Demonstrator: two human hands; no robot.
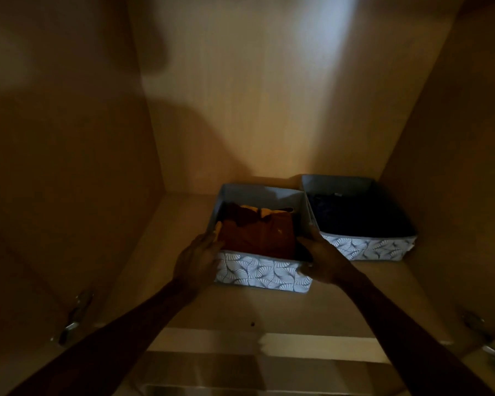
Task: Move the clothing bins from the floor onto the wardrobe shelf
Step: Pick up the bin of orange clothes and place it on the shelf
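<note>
Both hands clamp one bin: my left hand (196, 257) on its left front corner, my right hand (319, 260) on its right, squaring the orange-clothes bin (262, 274) on the wardrobe shelf (340, 295) beside the dark-clothes bin (363, 247), their walls touching.

There is a single view, from a wide-angle camera on the person's head, facing forward and slightly down into a dim wooden wardrobe compartment, whose side walls bend outward toward the frame edges. It sits close, about an arm's reach from the light wooden wardrobe shelf (183, 307), with both forearms entering from the bottom corners and the shelf's front edge near the lower border. No second view shares the scene.
</note>
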